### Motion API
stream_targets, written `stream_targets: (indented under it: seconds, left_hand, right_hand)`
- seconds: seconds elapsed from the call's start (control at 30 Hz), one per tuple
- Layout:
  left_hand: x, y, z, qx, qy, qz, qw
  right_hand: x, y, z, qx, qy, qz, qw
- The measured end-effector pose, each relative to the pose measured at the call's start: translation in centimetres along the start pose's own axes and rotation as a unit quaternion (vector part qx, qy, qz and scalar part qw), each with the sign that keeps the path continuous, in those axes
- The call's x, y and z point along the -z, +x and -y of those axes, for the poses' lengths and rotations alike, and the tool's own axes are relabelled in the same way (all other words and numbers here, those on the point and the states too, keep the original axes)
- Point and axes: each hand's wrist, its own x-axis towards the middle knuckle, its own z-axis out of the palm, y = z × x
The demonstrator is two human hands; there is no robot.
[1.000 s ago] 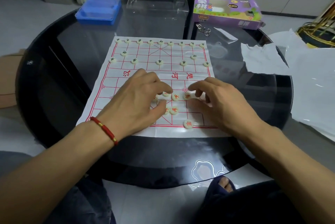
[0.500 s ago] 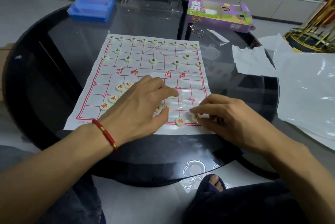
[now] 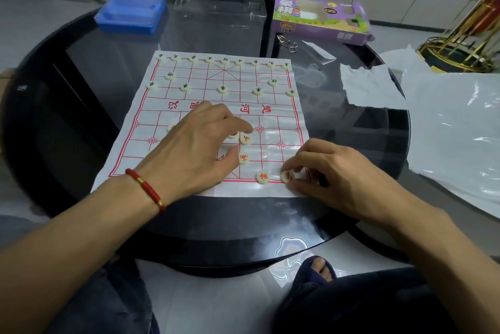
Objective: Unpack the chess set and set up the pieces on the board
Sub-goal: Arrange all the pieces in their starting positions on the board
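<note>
A red-marked piece (image 3: 287, 176) is being pinched by the right hand (image 3: 338, 171) on the board's (image 3: 216, 106) near edge line, just right of another red piece (image 3: 263, 176). Loose red pieces (image 3: 245, 139) are being covered by the left hand's (image 3: 194, 149) spread, relaxed fingers; that hand lies nearer them.

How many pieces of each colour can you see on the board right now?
dark-marked pieces: 16
red-marked pieces: 4 clearly showing, one pinched by the right hand
Total: 20. At least two more lie partly hidden under the left hand; their markings cannot be read.
</note>
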Motion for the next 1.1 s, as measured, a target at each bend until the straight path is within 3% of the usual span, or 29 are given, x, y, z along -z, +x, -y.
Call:
stream_targets:
  seconds: [0.1,0.33,1.1]
  left_hand:
    - [0.5,0.1,0.1,0.0,-0.006,0.007,1.0]
    - [-0.9,-0.7,-2.1,-0.088,0.006,0.045,0.995]
    - [-1.9,-0.5,-1.6,-0.082,0.011,0.056,0.995]
  right_hand:
    - [0.1,0.0,0.2,0.005,0.0,0.002,1.0]
    - [0.8,0.2,0.0,0.0,-0.001,-0.015,1.0]
    - [0.6,0.7,-0.2,0.016,-0.001,-0.011,1.0]
